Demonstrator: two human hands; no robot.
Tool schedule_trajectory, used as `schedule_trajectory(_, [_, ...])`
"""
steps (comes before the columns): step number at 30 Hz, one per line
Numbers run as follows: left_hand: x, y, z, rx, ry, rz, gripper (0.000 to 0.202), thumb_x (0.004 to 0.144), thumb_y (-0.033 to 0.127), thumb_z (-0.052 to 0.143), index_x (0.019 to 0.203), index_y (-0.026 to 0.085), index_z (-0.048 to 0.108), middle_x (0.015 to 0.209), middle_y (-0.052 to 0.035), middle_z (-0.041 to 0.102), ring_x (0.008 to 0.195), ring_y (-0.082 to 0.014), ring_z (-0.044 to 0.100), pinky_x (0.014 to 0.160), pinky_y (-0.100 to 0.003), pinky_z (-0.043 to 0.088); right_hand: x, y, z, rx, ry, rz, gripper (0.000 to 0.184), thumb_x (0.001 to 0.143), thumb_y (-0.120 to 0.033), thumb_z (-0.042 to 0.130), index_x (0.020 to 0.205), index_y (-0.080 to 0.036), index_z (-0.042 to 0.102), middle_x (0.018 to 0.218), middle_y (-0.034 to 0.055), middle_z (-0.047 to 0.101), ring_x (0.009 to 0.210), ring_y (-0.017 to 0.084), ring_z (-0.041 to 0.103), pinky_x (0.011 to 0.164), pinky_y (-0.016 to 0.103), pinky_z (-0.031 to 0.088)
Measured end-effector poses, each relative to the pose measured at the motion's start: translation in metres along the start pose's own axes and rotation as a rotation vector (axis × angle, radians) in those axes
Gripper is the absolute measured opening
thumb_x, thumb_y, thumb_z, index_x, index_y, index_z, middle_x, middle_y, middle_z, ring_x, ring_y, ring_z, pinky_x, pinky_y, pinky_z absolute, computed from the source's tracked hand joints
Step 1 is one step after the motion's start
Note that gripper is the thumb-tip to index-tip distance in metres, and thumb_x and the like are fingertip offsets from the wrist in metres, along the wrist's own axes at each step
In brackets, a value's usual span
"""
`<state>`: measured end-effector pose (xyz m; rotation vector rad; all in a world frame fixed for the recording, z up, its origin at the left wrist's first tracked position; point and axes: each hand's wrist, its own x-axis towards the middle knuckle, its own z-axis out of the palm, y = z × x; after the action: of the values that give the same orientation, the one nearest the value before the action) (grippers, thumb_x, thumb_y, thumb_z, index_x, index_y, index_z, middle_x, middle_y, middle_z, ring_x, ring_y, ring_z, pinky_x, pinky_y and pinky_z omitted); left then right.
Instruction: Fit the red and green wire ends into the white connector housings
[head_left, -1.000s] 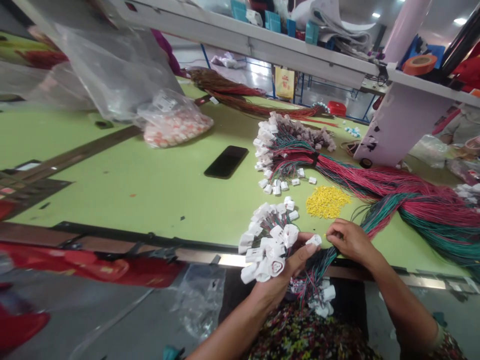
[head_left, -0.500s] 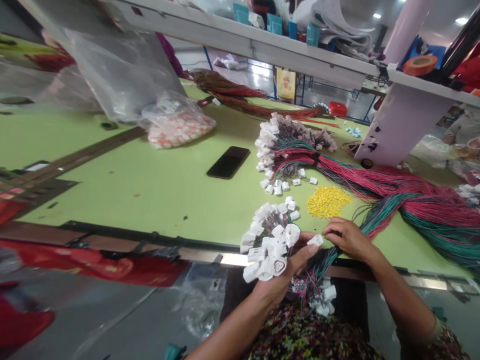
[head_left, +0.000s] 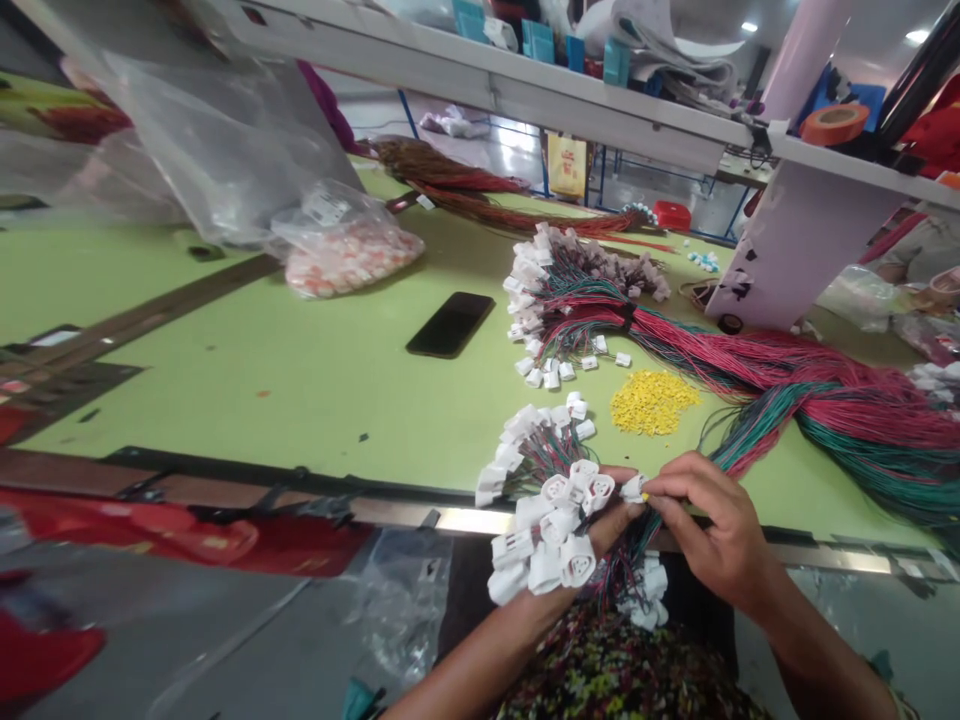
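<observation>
My left hand (head_left: 611,525) is closed around one white connector (head_left: 634,489), whose open face points to the right. Several more white connectors (head_left: 551,530) on wires lie over that hand and wrist and hide part of it. My right hand (head_left: 709,520) pinches a tiny yellow piece (head_left: 646,496) between thumb and forefinger, right at the face of the held connector. Whether the piece is inside the connector or only touching it I cannot tell. Just beyond the hands lies a pile of small yellow pieces (head_left: 654,402) on the green table (head_left: 315,400).
A thick bundle of pink and green wires (head_left: 757,360) with white connectors stretches across the right side. A black phone (head_left: 451,324) lies mid-table. Left of it sits a clear bag of pale pieces (head_left: 352,258). A shelf (head_left: 525,85) spans the back.
My right hand has swung to the held connector's face, with a yellow piece now visible at its fingertips. The held connector has turned to the right, and the connectors over my left wrist have shifted.
</observation>
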<state>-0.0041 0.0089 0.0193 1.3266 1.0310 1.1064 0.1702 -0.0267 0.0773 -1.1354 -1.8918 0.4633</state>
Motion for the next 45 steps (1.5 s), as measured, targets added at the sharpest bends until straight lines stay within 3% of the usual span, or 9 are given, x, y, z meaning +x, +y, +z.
schedule_trajectory(8, [0.002, 0.020, 0.001, -0.001, -0.061, -0.023, 0.009, 0.076, 0.023, 0.070, 0.085, 0.025, 0.072, 0.086, -0.0045, 0.078, 0.084, -0.0236, 0.073, 0.082, -0.037, 0.062, 0.000, -0.002, -0.003, -0.132, 0.004, -0.068, 0.018, 0.100, -0.010, 0.056, 0.110, -0.020, 0.066, 0.093, 0.0056, 0.066, 0.087, 0.019, 0.062, 0.075, 0.034, 0.054])
schedule_trajectory(18, [0.001, 0.017, 0.002, 0.057, -0.053, 0.081, 0.008, 0.080, 0.021, 0.066, 0.084, 0.023, 0.072, 0.087, -0.0058, 0.078, 0.084, -0.0242, 0.073, 0.081, -0.039, 0.063, -0.001, -0.001, -0.003, -0.103, 0.008, -0.064, 0.020, 0.100, -0.011, 0.056, 0.110, -0.022, 0.069, 0.093, 0.0056, 0.067, 0.085, 0.019, 0.063, 0.073, 0.033, 0.053])
schedule_trajectory(22, [0.000, 0.003, 0.005, 0.026, -0.042, 0.083, 0.011, 0.080, 0.027, 0.072, 0.090, 0.023, 0.076, 0.091, -0.0070, 0.077, 0.087, -0.0264, 0.073, 0.080, -0.041, 0.063, 0.000, 0.001, -0.001, 0.037, 0.017, 0.061, 0.015, 0.099, -0.017, 0.060, 0.106, -0.024, 0.071, 0.091, 0.0043, 0.068, 0.084, 0.018, 0.065, 0.073, 0.032, 0.054])
schedule_trajectory(24, [0.000, -0.007, 0.008, -0.008, 0.028, 0.113, 0.011, 0.080, 0.030, 0.073, 0.089, 0.025, 0.076, 0.087, -0.0061, 0.076, 0.084, -0.0261, 0.071, 0.076, -0.040, 0.062, 0.000, 0.003, 0.001, 0.100, 0.035, 0.135, 0.011, 0.098, -0.020, 0.062, 0.101, -0.023, 0.072, 0.089, 0.0040, 0.068, 0.082, 0.018, 0.066, 0.071, 0.031, 0.054])
schedule_trajectory(28, [-0.001, -0.018, 0.014, -0.008, 0.017, 0.135, 0.009, 0.082, 0.032, 0.072, 0.083, 0.025, 0.076, 0.084, -0.0049, 0.075, 0.084, -0.0255, 0.069, 0.080, -0.041, 0.059, 0.000, 0.005, 0.001, 0.165, 0.061, 0.214, 0.007, 0.096, -0.023, 0.066, 0.095, -0.023, 0.073, 0.086, 0.0028, 0.068, 0.080, 0.018, 0.064, 0.069, 0.030, 0.051])
schedule_trajectory(33, [-0.002, -0.012, 0.013, 0.018, 0.000, 0.135, 0.010, 0.086, 0.031, 0.070, 0.090, 0.025, 0.078, 0.089, -0.0031, 0.076, 0.087, -0.0253, 0.070, 0.081, -0.039, 0.057, 0.001, 0.004, 0.004, 0.239, 0.092, 0.275, 0.008, 0.095, -0.026, 0.068, 0.091, -0.022, 0.074, 0.087, 0.0033, 0.067, 0.082, 0.017, 0.064, 0.069, 0.028, 0.051])
schedule_trajectory(41, [-0.002, -0.002, 0.011, 0.025, -0.002, 0.054, 0.014, 0.083, 0.036, 0.072, 0.088, 0.023, 0.075, 0.092, -0.0066, 0.075, 0.092, -0.0284, 0.068, 0.089, -0.045, 0.058, -0.005, 0.009, 0.031, 0.549, 0.279, 0.462, 0.015, 0.087, -0.036, 0.076, 0.089, -0.022, 0.071, 0.085, 0.0016, 0.068, 0.079, 0.016, 0.066, 0.072, 0.026, 0.057])
schedule_trajectory(45, [-0.002, -0.008, 0.012, -0.028, -0.033, 0.077, 0.013, 0.085, 0.034, 0.070, 0.086, 0.023, 0.076, 0.091, -0.0075, 0.075, 0.089, -0.0280, 0.071, 0.087, -0.044, 0.059, -0.007, 0.014, 0.036, 0.665, 0.276, 0.543, 0.022, 0.082, -0.039, 0.080, 0.091, -0.022, 0.071, 0.079, 0.0005, 0.068, 0.065, 0.013, 0.062, 0.060, 0.024, 0.055])
